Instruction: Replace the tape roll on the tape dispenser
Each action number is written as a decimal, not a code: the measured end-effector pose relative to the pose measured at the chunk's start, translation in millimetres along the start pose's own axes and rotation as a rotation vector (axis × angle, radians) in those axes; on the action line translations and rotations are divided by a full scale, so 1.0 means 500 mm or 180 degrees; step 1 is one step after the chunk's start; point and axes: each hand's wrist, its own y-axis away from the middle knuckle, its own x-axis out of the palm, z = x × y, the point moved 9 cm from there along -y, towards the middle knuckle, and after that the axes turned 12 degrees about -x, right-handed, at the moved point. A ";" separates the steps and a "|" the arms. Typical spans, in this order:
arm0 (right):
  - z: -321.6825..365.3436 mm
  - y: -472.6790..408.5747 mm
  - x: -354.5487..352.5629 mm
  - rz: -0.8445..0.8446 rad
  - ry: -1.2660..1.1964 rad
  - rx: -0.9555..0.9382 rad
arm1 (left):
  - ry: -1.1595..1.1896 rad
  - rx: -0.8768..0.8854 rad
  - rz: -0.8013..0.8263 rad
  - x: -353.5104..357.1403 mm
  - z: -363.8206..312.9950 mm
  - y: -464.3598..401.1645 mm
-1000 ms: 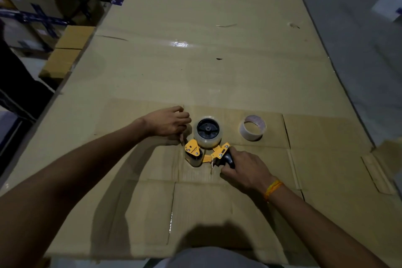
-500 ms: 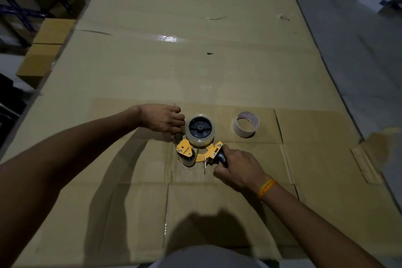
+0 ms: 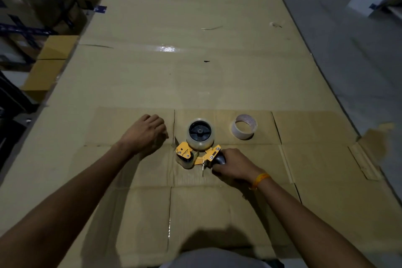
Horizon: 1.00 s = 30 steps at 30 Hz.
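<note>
The yellow tape dispenser (image 3: 195,154) lies on its side on the cardboard, with a clear tape roll (image 3: 201,134) seated on its black hub. My right hand (image 3: 233,164) is closed around the dispenser's dark handle. My left hand (image 3: 145,134) rests on the cardboard just left of the dispenser, fingers curled; whether it pinches the tape end I cannot tell. A nearly empty tape core (image 3: 243,129), pale with a thin rim, lies flat to the right of the roll, apart from both hands.
Flattened cardboard sheets (image 3: 195,61) cover the work surface. Stacked cardboard boxes (image 3: 50,59) and wrapped goods stand along the left edge. Grey floor (image 3: 348,61) runs along the right, with a torn cardboard flap (image 3: 365,159) near the right edge.
My left hand has drawn away to the left from the dispenser's front end. My right hand keeps hold of the handle; the dispenser and the loose core stay put.
</note>
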 end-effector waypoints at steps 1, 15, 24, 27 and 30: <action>0.006 0.002 0.004 0.0021 -0.0139 0.0011 | 0.0196 -0.0364 -0.0067 -0.004 0.009 0.014; 0.079 0.036 0.025 -0.0275 -0.2458 0.0591 | 0.2680 -0.2963 -0.1012 -0.039 -0.010 0.211; 0.105 0.060 0.038 -0.0278 -0.3730 0.0169 | 0.4025 -0.3081 -0.1001 -0.113 -0.105 0.182; 0.115 0.080 0.047 -0.0150 -0.3913 -0.0041 | 0.4320 -0.2998 -0.1065 -0.183 -0.107 0.145; 0.123 0.093 0.055 -0.0103 -0.3971 -0.0164 | 0.4700 -0.3011 -0.1178 -0.239 -0.093 0.108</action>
